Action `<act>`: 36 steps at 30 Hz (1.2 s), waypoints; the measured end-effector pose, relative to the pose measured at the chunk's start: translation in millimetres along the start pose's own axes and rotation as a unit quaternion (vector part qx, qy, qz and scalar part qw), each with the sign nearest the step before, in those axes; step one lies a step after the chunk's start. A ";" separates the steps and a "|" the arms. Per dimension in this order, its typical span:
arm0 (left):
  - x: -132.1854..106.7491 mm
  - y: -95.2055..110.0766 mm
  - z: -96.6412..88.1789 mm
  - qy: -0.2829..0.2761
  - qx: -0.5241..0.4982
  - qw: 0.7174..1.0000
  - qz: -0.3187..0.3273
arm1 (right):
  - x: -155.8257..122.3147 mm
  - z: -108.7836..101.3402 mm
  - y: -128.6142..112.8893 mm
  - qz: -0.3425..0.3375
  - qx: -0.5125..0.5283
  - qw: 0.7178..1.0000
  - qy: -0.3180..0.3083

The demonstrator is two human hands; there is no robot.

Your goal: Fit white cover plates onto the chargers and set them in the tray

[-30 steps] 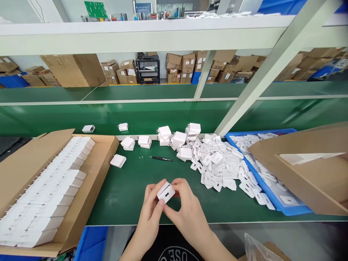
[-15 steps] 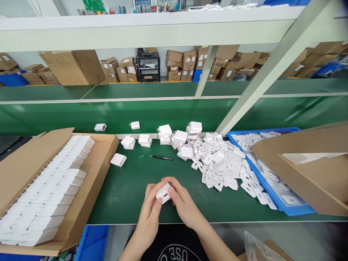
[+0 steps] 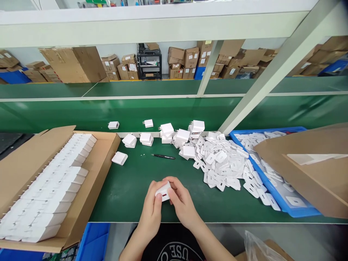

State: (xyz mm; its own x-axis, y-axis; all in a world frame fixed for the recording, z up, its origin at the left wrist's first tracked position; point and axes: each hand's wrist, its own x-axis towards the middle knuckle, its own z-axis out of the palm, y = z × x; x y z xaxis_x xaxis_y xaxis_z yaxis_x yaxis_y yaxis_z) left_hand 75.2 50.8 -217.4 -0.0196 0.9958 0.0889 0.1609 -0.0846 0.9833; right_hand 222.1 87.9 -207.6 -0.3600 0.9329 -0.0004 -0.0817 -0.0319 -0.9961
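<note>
Both hands hold one white charger block (image 3: 163, 192) just above the green table's front edge. My left hand (image 3: 152, 207) grips it from the left, thumb on its face. My right hand (image 3: 181, 203) closes round its right side and top. A red-lined port shows on the block's front. To the right lies a heap of small white plastic covers (image 3: 220, 162). Several loose white chargers (image 3: 174, 135) sit at the heap's far end. Black tweezers (image 3: 163, 156) lie on the mat beyond my hands.
A cardboard box (image 3: 106, 153) at the left holds rows of white chargers. A blue tray (image 3: 292, 211) with more covers stands at the right, partly under a tilted cardboard box (image 3: 312, 177). Two chargers (image 3: 113, 125) lie on the green belt behind. A white post (image 3: 268, 76) slants up.
My hands have turned the charger and closed tighter round it. The two chargers on the belt behind have moved to the right. The view has shifted slightly.
</note>
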 end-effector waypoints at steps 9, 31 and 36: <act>5.2 -9.2 -3.0 -0.006 -0.040 0.999 0.015 | 0.2 1.0 11.7 0.018 0.015 0.999 0.022; 11.8 -5.3 -3.8 -0.044 -0.458 0.873 -0.162 | 13.3 -18.6 5.7 -0.049 -0.121 0.987 -0.092; 5.1 7.3 -29.0 -0.057 -0.450 0.878 -0.154 | 27.2 -36.5 -34.7 -0.084 -0.252 0.953 -0.145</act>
State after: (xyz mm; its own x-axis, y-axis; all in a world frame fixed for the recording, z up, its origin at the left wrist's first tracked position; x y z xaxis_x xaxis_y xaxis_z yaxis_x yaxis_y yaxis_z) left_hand 47.6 54.3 -205.2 0.1817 0.9687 -0.1691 -0.6798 0.2480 0.6902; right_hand 249.1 127.5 -176.3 -0.6292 0.7689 0.1140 0.2696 0.3535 -0.8958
